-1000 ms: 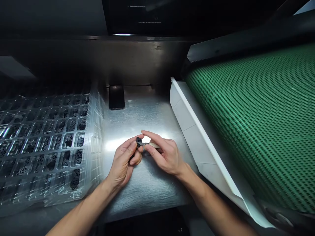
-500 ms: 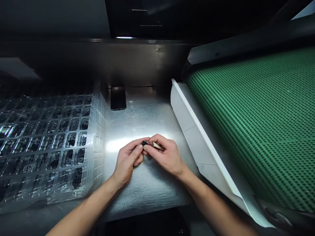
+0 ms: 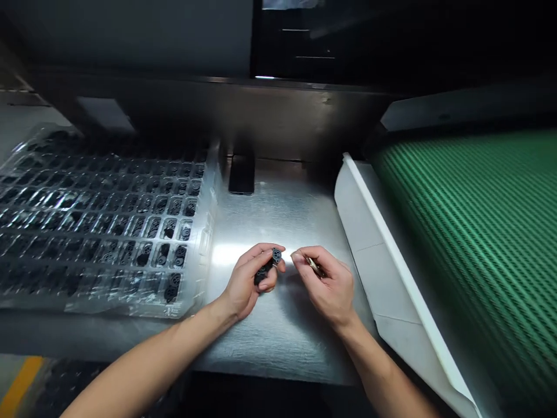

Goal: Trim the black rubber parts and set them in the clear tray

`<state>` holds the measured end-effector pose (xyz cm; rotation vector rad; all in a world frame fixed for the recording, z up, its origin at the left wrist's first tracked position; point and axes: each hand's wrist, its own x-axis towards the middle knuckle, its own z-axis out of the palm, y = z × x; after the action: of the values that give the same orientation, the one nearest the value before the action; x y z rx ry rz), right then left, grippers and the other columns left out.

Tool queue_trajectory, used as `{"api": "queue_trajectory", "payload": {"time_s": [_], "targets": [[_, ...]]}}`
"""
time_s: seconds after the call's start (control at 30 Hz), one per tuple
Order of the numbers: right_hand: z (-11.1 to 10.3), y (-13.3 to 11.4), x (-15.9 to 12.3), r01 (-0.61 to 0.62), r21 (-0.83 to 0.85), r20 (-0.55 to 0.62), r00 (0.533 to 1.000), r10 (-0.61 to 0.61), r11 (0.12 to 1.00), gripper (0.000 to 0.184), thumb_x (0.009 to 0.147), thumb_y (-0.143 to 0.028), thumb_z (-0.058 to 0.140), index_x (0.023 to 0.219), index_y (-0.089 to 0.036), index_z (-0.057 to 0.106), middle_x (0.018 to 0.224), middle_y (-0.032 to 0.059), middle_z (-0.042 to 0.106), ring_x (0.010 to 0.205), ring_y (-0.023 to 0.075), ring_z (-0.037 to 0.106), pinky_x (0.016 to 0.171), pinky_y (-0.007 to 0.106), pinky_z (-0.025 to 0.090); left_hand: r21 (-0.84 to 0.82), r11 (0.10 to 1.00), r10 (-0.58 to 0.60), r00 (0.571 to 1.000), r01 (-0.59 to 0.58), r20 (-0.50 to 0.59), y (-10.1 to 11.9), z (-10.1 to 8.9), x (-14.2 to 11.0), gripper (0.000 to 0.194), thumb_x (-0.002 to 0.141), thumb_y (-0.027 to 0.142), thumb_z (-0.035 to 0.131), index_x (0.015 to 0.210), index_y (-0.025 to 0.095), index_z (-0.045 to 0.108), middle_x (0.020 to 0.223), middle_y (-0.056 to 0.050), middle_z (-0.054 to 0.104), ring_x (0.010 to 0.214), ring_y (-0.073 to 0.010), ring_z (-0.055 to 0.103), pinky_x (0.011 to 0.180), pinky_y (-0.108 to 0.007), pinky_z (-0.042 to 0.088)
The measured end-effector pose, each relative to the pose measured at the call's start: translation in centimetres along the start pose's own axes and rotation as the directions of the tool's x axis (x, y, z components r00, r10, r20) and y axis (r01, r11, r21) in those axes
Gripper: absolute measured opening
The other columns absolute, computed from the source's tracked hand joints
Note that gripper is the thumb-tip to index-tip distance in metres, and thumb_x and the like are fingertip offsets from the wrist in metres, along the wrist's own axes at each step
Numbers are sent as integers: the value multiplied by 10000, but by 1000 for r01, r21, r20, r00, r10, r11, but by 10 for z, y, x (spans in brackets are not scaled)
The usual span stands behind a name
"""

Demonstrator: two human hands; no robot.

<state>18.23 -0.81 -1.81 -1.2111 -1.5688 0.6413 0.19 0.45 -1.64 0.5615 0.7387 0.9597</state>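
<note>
My left hand is closed round a small black moulded part with a round, spoked end that shows above the fingertips. To the right of it, a short gap away, my right hand grips a slim tool with a shiny, brass-coloured body. Fingers cover much of this tool, so its exact kind cannot be made out. Both hands are above a brushed metal worktop. Left of them lie clear plastic compartment trays, many pockets filled with similar black parts.
A dark smartphone lies towards the back of the worktop. On the right stands a white bin wall, beside a green textured conveyor belt. A metal panel rises behind the worktop.
My hands have come apart; earlier the tool met the black part between them. The black part is now turned so more of it shows. The whole view has swung left.
</note>
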Motion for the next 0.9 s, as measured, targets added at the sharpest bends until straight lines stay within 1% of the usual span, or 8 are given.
{"api": "queue_trajectory", "payload": {"time_s": [0.1,0.2,0.3,0.43,0.57,0.7,0.8,0.9], "targets": [[2,1,-4,29,9,66,997,-30,1000,56,1051,-264,731,1099,-258,759,902,-15,752,736,117,679,689,214,532,0,1000,12,1000,-12,-18,-4,1,1,469,906,511,825,1142,135,675,703,27,612,435,-41,347,469,-221,190],[4,5,-5,-91,56,126,989,83,994,233,999,-367,810,1221,-295,791,950,0,754,796,133,714,725,203,581,18,999,46,999,-46,2,-8,0,4,593,828,624,867,1094,156,618,610,85,504,412,-50,324,441,-226,175],[7,6,-3,-231,124,145,966,213,965,319,924,-461,872,1184,-285,823,917,17,743,804,157,720,732,217,611,22,996,90,995,-91,41,-11,-1,6,691,777,705,887,1093,181,567,714,54,580,441,-46,375,436,-218,207],[9,-2,1,-317,112,111,946,305,942,414,821,-527,931,1107,-238,851,912,48,742,797,194,702,708,269,622,-28,995,95,994,-94,53,-15,-3,6,711,752,692,917,1102,188,558,858,-10,641,564,-70,499,470,-203,271],[10,-3,1,-312,32,70,949,309,950,503,772,-568,946,1099,-202,834,900,49,723,746,184,652,670,285,578,-50,992,118,992,-116,41,-21,-3,9,649,795,584,901,1190,175,587,817,2,605,637,-102,529,483,-196,284],[10,-4,4,-289,-1,69,955,288,957,531,749,-590,954,1048,-187,779,802,25,679,654,159,578,581,281,480,-37,994,103,995,-103,-13,-23,-5,12,470,884,443,784,1217,168,598,755,34,573,580,-87,505,498,-198,302],[15,-21,13,-264,-63,19,964,265,963,502,764,-595,947,1023,-198,782,763,17,654,630,159,543,547,292,418,-84,995,43,993,-52,-106,-21,-6,11,332,895,317,682,1174,166,583,732,32,609,486,-63,425,486,-207,275],[26,-53,27,-138,-156,-17,990,137,978,384,873,-577,893,1034,-237,816,810,28,690,663,178,561,570,313,427,-139,990,10,984,-35,-179,-15,-4,8,182,847,229,614,1023,184,600,717,9,632,477,-74,422,484,-220,281]]}}
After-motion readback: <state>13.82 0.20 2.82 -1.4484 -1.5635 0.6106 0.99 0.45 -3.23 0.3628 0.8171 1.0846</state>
